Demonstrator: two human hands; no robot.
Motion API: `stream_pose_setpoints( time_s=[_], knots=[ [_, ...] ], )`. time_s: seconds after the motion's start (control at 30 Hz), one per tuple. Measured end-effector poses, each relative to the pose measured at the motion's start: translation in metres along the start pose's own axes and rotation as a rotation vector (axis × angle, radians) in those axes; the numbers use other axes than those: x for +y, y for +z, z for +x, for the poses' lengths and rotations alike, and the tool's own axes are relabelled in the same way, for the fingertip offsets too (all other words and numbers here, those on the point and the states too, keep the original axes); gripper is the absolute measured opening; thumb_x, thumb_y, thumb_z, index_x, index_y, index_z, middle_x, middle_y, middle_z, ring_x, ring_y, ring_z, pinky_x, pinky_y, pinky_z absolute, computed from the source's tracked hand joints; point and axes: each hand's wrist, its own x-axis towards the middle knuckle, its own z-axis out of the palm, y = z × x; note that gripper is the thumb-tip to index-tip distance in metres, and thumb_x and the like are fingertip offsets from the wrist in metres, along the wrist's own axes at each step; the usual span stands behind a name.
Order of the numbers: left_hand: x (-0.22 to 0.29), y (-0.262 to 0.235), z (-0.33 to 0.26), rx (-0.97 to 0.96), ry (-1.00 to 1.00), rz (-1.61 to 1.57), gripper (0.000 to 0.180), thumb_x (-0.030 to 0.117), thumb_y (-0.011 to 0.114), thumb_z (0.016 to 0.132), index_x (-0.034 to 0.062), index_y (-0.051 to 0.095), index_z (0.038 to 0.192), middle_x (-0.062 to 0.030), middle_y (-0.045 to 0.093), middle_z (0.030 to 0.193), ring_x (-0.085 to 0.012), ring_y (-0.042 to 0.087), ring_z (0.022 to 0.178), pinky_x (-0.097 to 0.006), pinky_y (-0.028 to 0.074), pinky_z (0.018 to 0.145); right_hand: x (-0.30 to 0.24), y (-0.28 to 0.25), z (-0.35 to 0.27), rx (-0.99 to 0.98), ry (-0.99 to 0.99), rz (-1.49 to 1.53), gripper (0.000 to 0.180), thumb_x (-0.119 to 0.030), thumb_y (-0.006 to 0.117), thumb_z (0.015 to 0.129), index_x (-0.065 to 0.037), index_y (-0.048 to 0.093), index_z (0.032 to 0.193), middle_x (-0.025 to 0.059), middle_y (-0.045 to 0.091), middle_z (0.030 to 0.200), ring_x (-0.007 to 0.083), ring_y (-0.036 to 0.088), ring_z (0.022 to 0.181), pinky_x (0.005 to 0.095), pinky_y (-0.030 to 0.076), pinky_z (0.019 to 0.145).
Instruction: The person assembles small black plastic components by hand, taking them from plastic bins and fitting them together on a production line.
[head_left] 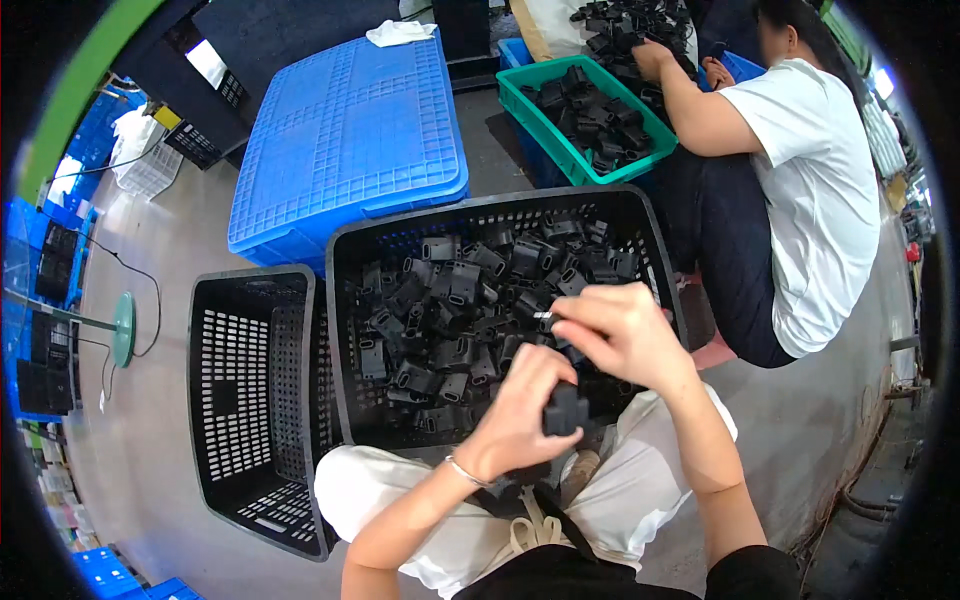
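My left hand [525, 405] is closed around a black plastic part [566, 411], a blocky moulded piece, just over the near edge of a black crate [345, 300]. Above and to the right of it, my right hand [625, 335] is closed, thumb against fingers. A small pale sliver [543, 315] shows at its fingertips; what it belongs to cannot be made out. Many similar black plastic parts [460, 285], several with oval slots, lie heaped in the crate in front of my knees.
An empty black crate [260, 390] leans at the left, beside a blue lidded bin [350, 130] with a white cloth [400, 33] on it. At the right, a co-worker [815, 200] sits by a green tray [590, 178] of black parts, reaching toward another pile [625, 30].
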Motion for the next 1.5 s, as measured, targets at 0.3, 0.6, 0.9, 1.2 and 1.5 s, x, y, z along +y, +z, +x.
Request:
stream_pose_setpoints(
  time_s=[0.3,0.6,0.9,1.2,1.5],
  knots=[
    [-0.016,0.007,-0.004,0.015,-0.235,-0.269,0.047,0.026,0.071,0.075,-0.0012,0.049,0.106,-0.0148,0.049,0.103,-0.03,0.048,0.095,-0.037,0.04,0.084,-0.002,0.0,0.003,-0.112,0.112,0.123,0.016,-0.013,0.066,0.08,0.001,0.066,0.089,0.014,0.065,0.076,0.0294,0.064,0.066,0.0348,0.051,0.059],
    [-0.056,0.01,-0.003,0.141,-0.267,0.069,0.021,0.013,0.05,0.087,-0.0007,0.061,0.098,-0.0143,0.058,0.095,-0.0324,0.051,0.089,-0.039,0.041,0.081,-0.008,-0.002,0.011,-0.273,0.237,-0.014,0.025,-0.023,0.07,0.079,0.0,0.066,0.089,0.0152,0.064,0.072,0.0303,0.063,0.063,0.0353,0.05,0.059],
    [-0.072,0.047,-0.041,0.191,-0.412,0.846,0.032,0.024,0.062,0.079,0.01,0.057,0.108,-0.0119,0.048,0.122,-0.0305,0.042,0.121,-0.059,0.028,0.099,0.162,0.017,0.047,-0.099,0.509,-0.335,0.018,-0.011,0.055,0.079,-0.004,0.069,0.087,0.0236,0.065,0.086,0.0405,0.064,0.082,0.0486,0.053,0.075],
    [-0.057,0.065,-0.073,0.204,-0.319,0.966,0.031,0.034,0.063,0.074,0.012,0.064,0.096,-0.0043,0.059,0.101,-0.0231,0.054,0.102,-0.047,0.035,0.09,0.308,0.015,0.112,-0.106,0.999,-0.84,0.031,-0.028,0.067,0.076,-0.007,0.068,0.099,0.016,0.066,0.107,0.0293,0.066,0.098,0.0402,0.054,0.081],
    [-0.055,0.061,-0.084,0.149,-0.314,0.926,0.031,0.034,0.063,0.076,0.0113,0.062,0.098,-0.0051,0.058,0.102,-0.0232,0.053,0.103,-0.044,0.036,0.09,0.354,0.046,0.108,0.045,0.834,-1.038,0.016,-0.012,0.051,0.089,-0.01,0.066,0.093,0.0166,0.064,0.098,0.0298,0.069,0.082,0.0389,0.057,0.068]
  ],
)
